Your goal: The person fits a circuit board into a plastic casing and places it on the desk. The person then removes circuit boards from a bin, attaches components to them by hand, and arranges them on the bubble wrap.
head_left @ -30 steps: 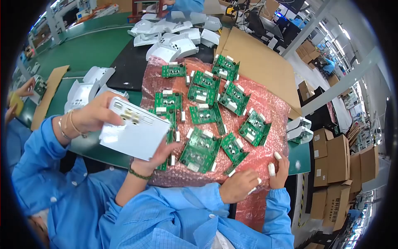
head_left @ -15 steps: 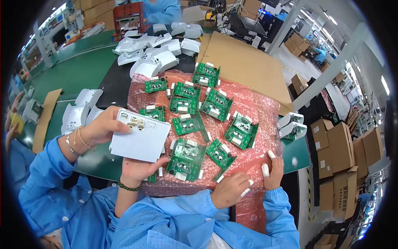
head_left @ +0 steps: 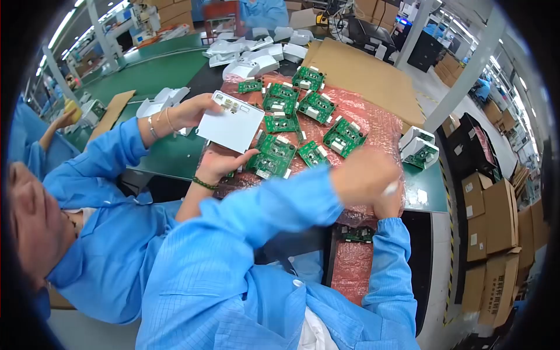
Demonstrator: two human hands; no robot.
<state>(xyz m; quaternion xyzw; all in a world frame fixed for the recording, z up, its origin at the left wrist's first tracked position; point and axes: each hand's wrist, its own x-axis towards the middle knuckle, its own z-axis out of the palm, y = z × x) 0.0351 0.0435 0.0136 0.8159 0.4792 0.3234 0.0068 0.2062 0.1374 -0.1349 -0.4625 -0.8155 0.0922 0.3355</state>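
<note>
Circuit boards, green and rectangular with white connectors, are spread on pink bubble wrap over the green counter. The left hand, motion-blurred, partly covers the right hand near the boards; the grip of either cannot be determined. A flat white plastic housing is held by a co-worker's hands.

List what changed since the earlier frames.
Left hand rose and swung right, now blurred and overlapping the right hand in view; any grip unclear. Green circuit board now shows below the red bubble wrap. Unchanged: co-worker's hands hold the flat white rectangular panel.
</note>
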